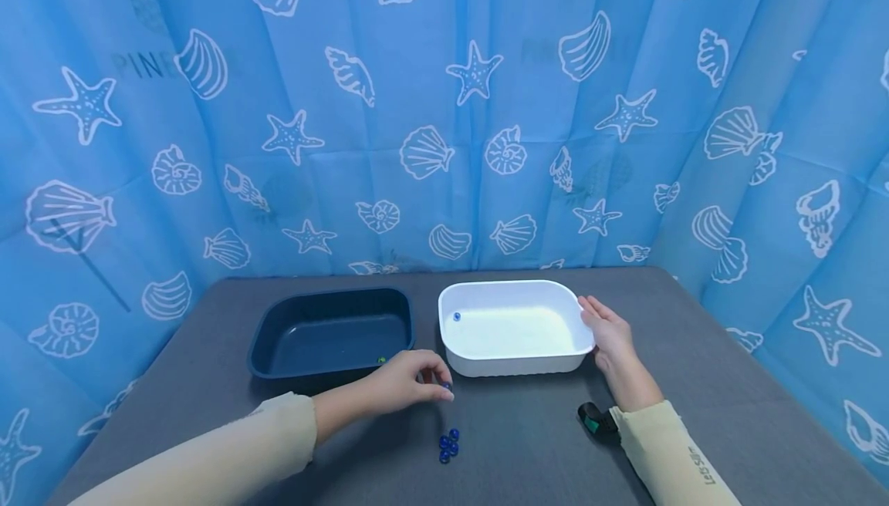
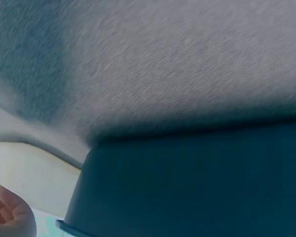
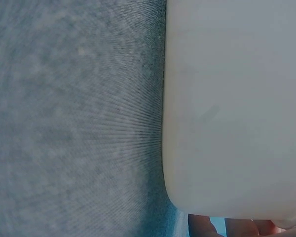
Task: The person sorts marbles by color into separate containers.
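Observation:
A dark blue tub [image 1: 332, 332] and a white tub [image 1: 514, 327] stand side by side on a grey table [image 1: 694, 382]. One blue marble [image 1: 457, 316] lies in the white tub, and a small greenish one [image 1: 380, 359] lies in the blue tub. Several blue marbles [image 1: 449, 444] sit in a cluster in front of the tubs. My left hand [image 1: 436, 382] pinches a blue marble just above the table, between the tubs and the cluster. My right hand [image 1: 601, 327] rests with straight fingers against the white tub's right side [image 3: 237, 108]. The left wrist view shows the blue tub's wall [image 2: 197, 182].
A blue curtain [image 1: 444, 105] printed with shells and starfish closes in the table at the back and both sides. A black wrist device [image 1: 596, 419] sits at my right sleeve. Bare grey cloth stretches along the front and right of the table.

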Tool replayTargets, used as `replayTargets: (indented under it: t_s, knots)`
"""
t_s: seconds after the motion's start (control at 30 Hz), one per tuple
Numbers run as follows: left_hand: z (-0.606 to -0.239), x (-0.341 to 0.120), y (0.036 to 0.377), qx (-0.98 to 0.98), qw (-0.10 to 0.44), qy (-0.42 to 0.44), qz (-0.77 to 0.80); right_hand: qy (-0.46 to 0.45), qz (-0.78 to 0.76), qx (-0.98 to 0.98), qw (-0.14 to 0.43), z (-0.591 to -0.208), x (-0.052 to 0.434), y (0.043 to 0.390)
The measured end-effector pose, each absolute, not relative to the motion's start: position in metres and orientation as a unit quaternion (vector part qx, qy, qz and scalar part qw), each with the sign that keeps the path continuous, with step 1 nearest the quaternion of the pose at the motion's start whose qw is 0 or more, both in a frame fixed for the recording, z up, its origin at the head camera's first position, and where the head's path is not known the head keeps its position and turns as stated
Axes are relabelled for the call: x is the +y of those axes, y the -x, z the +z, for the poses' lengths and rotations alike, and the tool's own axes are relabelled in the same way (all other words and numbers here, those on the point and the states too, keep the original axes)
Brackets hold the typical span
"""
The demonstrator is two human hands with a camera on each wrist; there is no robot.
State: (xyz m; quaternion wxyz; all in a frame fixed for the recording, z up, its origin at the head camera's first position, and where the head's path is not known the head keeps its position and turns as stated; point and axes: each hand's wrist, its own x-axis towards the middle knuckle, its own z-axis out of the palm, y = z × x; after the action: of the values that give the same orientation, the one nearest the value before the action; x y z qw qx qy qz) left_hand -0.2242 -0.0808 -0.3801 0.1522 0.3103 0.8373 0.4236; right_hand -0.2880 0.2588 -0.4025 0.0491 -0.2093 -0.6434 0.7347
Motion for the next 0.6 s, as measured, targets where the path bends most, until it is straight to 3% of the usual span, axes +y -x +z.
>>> replayTargets:
  t_s: [0.6]
  knots:
    - [-0.374,-0.051,0.243,0.848,0.071,-0.233,0.471,0.21,0.733,-0.645,0.05,-0.404,0.259,0.289]
